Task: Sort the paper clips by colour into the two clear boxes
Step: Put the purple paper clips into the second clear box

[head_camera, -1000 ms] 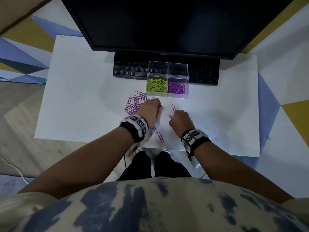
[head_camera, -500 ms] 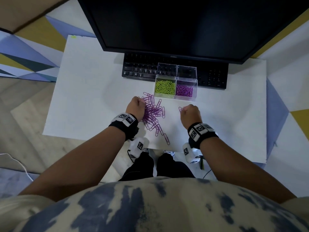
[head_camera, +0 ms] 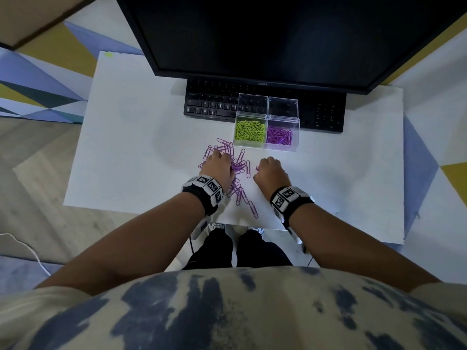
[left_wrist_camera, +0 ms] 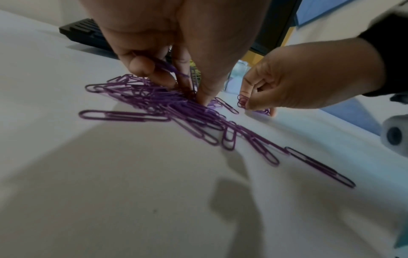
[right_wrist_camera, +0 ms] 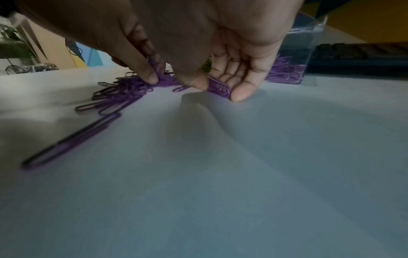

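A pile of purple paper clips lies on the white table, spreading toward the near edge. My left hand sits on the pile, its curled fingers gripping several purple clips. My right hand is just right of the pile, thumb and fingers pinching a small bunch of purple clips against the table. Behind stand two joined clear boxes: the left box holds green clips, the right box holds purple ones.
A black keyboard and a large dark monitor stand behind the boxes, whose lids are tipped back. The table's near edge runs just under my wrists. A stray clip lies near it.
My left hand has slid left and settled on the pile, closing on clips. My right hand has shifted a little right with its bunch. The head view has moved closer.
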The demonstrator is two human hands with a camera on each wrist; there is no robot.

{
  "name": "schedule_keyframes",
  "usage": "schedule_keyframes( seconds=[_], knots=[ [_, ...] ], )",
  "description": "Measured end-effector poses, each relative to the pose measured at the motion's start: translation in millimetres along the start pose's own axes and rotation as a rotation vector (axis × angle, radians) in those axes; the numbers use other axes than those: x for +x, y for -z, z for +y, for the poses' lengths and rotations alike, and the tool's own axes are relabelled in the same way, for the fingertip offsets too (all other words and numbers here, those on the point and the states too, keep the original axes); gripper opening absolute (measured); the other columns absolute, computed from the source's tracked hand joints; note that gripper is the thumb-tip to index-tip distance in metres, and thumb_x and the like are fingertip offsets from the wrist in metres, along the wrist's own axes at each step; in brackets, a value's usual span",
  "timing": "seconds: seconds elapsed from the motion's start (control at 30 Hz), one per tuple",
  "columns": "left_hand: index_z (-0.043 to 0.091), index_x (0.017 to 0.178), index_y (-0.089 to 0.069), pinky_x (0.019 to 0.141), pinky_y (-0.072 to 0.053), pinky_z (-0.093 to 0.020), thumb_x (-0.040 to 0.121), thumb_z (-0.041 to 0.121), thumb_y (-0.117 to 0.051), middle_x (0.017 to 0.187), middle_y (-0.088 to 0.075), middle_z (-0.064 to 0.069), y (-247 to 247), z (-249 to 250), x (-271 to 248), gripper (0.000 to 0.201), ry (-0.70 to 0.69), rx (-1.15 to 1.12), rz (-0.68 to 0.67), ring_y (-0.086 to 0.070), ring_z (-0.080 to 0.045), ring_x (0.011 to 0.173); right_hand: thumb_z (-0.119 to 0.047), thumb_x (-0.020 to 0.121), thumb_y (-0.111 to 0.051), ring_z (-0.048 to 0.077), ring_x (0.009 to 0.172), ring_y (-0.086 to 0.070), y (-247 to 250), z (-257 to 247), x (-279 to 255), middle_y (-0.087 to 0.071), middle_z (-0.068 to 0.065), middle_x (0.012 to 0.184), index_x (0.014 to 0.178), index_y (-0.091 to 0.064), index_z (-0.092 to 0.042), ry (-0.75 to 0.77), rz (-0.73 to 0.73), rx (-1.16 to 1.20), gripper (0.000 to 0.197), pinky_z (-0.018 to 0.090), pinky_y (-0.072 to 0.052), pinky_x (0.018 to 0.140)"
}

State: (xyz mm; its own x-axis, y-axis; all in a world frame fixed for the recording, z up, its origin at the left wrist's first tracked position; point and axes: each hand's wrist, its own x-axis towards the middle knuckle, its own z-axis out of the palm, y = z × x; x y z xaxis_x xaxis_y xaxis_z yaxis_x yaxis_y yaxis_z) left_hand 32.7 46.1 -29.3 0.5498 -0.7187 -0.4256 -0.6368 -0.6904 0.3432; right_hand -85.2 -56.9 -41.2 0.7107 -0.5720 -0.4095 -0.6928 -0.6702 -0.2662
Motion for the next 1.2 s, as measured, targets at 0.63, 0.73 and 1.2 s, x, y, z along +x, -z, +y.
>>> schedule_keyframes(
  seconds=[0.63,0.73,1.2],
  knots=[
    [0.003,0.099,-0.057,0.090,-0.040,-0.029,0.095,0.011,-0.041,0.110,-0.060,-0.014,10.2,-14.1,10.4,0.018,-0.001,-0.335,0.014,-0.054,-0.026,0.105,-0.007,0.092,-0.048,0.026,0.112,-0.048,73.0,5.9,29.0,-0.055,0.013,0.115,0.114,-0.061,-0.003,0.173,0.356,0.240,0.026,0.034,-0.043,0.099],
    [0.003,0.098,-0.057,0.082,-0.041,-0.025,0.095,0.007,-0.040,0.107,-0.061,-0.014,20.0,-14.1,9.7,0.017,0.049,-0.437,0.050,-0.057,-0.026,0.100,-0.001,0.090,-0.046,0.024,0.116,-0.047,46.3,-14.9,14.5,-0.057,0.011,0.119,0.118,-0.060,-0.004,0.367,0.113,0.194,0.031,0.035,-0.041,0.104],
    [0.003,0.102,-0.052,0.043,-0.030,-0.023,0.099,0.014,-0.033,0.067,-0.047,0.000,70.3,27.9,40.2,0.023,-0.094,-0.458,0.017,-0.038,-0.011,0.049,0.002,0.075,-0.068,0.028,0.079,-0.054,-16.1,3.8,12.5,-0.060,0.009,0.087,0.084,-0.066,-0.007,0.533,0.056,-0.092,0.013,0.033,-0.049,0.065]
  ],
)
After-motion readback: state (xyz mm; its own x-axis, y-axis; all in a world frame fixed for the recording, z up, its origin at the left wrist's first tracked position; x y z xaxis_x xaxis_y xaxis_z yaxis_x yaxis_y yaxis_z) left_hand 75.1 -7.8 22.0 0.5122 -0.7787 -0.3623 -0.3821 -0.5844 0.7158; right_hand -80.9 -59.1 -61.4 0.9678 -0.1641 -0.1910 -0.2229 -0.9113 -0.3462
